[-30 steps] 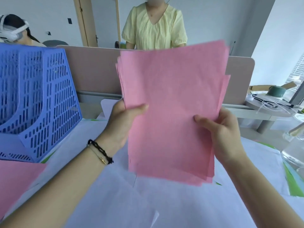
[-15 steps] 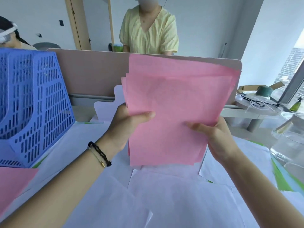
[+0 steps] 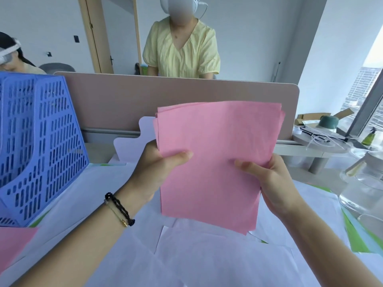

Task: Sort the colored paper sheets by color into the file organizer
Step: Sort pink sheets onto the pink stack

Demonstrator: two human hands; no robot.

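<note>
Pink paper sheets, a thin stack with slightly fanned edges, are held upright in the air above the table, in front of the beige desk divider panel. The left hand pinches the stack's left edge, thumb lying across the front face and the fingers hidden behind the paper. The right hand grips the right edge the same way, its thumb pointing left over the front of the sheets. Both hands sit about midway up the stack, which tilts a little so that its lower corner points down and to the right. A black braided bracelet with a thin gold chain circles the left wrist.

To the left stands the blue perforated plastic file organizer, well apart from the held stack; its slots are only partly in view. Another pink sheet lies flat on the table at the lower left, just in front of the organizer. White paper sheets cover most of the tabletop beneath the hands, with green sheets showing at the right edge. A clear glass jar stands on the right side of the table. Beyond the divider a person in a pale yellow blouse faces this way
</note>
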